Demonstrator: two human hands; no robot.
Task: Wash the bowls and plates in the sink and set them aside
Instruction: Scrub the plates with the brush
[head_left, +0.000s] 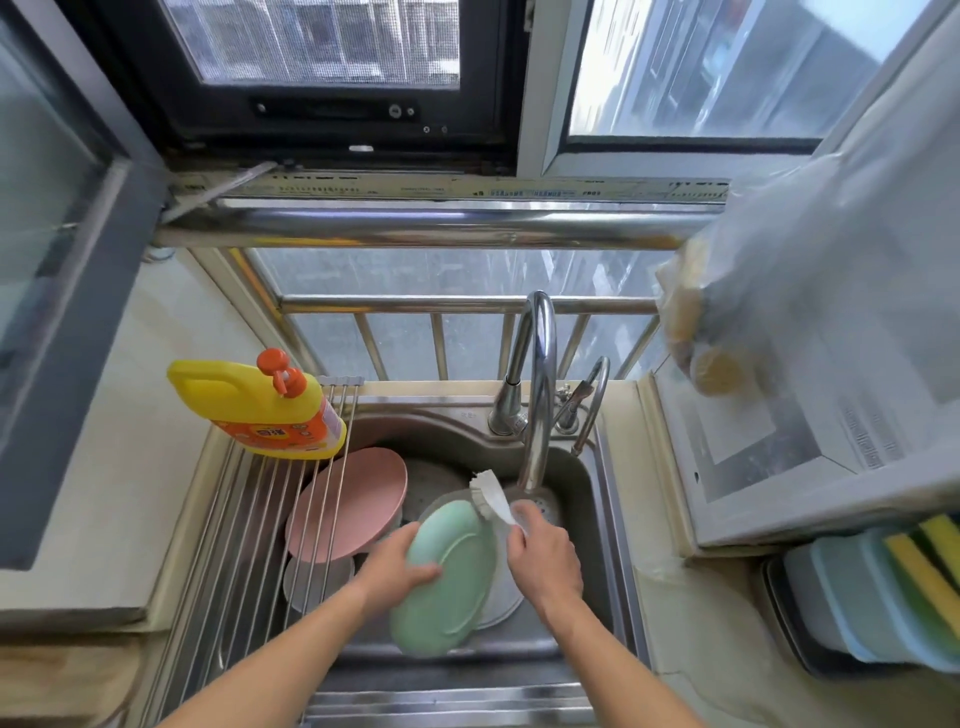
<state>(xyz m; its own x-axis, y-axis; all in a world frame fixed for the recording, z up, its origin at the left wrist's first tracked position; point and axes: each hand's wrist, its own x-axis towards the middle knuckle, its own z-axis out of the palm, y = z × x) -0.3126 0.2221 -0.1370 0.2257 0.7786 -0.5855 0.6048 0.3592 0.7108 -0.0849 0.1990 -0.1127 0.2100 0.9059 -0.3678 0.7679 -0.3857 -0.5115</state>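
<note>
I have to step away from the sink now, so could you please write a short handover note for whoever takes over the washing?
Left hand grips the green plate, tilted over the sink.
Right hand holds the white dish brush, bristles at the plate's upper rim.
Pink plate leans in the sink, partly under the roll-up rack; a white dish lies beneath the green plate.
Done: no dish set aside on the rack yet.
Left: finish the green plate, then wash the others and set them aside.

Left hand (400, 564) gripping tilted green plate (441, 582) over sink (597, 499), right hand (545, 558) holding white brush (491, 496).
</note>
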